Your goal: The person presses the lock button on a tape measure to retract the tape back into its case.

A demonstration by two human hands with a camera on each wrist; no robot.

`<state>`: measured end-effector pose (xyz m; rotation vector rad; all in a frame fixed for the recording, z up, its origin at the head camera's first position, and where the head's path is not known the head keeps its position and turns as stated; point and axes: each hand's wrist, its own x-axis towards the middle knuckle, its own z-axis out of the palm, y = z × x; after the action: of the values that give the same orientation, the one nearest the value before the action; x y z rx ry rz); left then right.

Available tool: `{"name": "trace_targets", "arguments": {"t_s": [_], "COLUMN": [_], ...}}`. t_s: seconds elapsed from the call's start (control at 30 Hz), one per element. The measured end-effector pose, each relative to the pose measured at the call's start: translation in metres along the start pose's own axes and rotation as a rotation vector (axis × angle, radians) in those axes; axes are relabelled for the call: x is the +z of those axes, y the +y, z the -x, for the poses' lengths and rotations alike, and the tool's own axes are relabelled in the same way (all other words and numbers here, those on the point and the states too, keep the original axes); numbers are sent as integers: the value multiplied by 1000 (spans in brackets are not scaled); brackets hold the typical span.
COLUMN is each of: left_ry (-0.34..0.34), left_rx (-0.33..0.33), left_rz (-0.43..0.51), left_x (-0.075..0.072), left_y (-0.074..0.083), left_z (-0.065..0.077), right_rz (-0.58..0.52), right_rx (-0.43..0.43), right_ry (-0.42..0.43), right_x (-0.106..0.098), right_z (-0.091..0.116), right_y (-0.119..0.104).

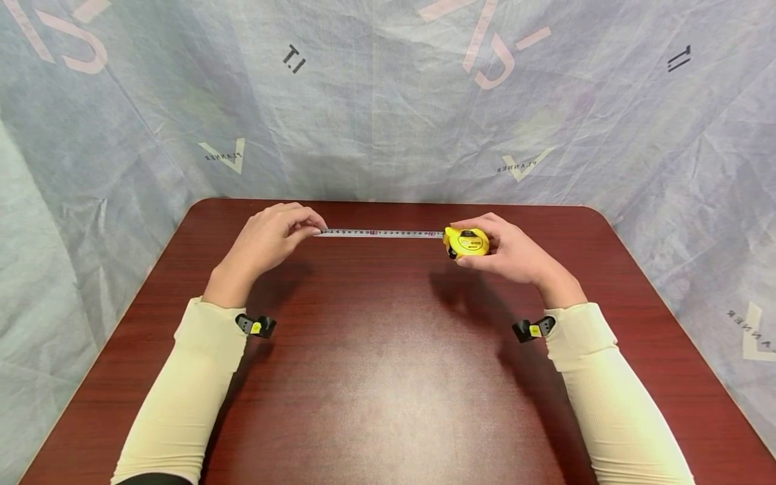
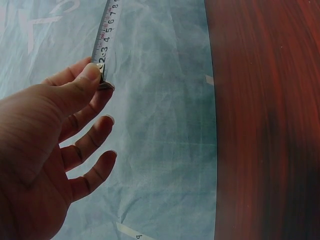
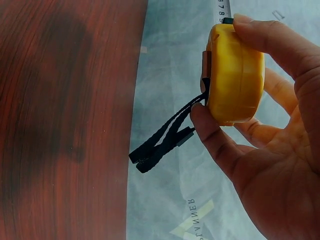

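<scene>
A yellow tape measure [image 1: 465, 244] is held above the far part of the table by my right hand [image 1: 515, 250], thumb and fingers around its case. Its white numbered blade [image 1: 382, 233] stretches straight across to the left, showing numbers to a little past 20. At the blade's end, my left hand [image 1: 273, 236] pinches the metal tip [image 2: 104, 86] between thumb and index finger; the other fingers are spread and loosely bent in the left wrist view. From the yellow case [image 3: 237, 75] hangs a black wrist strap [image 3: 167, 135] in the right wrist view.
Beneath both hands lies a dark red wood-grain table [image 1: 376, 350] with rounded far corners. A grey-white printed sheet [image 1: 364, 121] hangs behind it and along both sides. Black straps with small cameras [image 1: 256, 327] sit at the sleeve cuffs.
</scene>
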<state>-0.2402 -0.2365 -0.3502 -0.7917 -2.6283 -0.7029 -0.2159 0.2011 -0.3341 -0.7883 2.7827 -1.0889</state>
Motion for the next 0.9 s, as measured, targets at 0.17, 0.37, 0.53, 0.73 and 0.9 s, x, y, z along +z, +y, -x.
{"name": "trace_targets", "arguments": {"t_s": [0.17, 0.37, 0.53, 0.73, 0.9], "left_ry": [0, 12, 12, 9, -3], "left_rx": [8, 21, 25, 25, 17], "left_rz": [-2, 5, 7, 9, 7], "left_x": [2, 3, 5, 6, 6], "left_y": [2, 4, 4, 5, 7], "left_z": [-1, -2, -2, -3, -3], "right_rz": [-6, -25, -47, -52, -51], "right_rx": [12, -10, -22, -18, -10], "right_ry": [10, 8, 12, 19, 21], "right_x": [1, 2, 4, 5, 5], "right_z": [0, -1, -2, -2, -3], "right_y": [-1, -1, -3, -6, -6]}}
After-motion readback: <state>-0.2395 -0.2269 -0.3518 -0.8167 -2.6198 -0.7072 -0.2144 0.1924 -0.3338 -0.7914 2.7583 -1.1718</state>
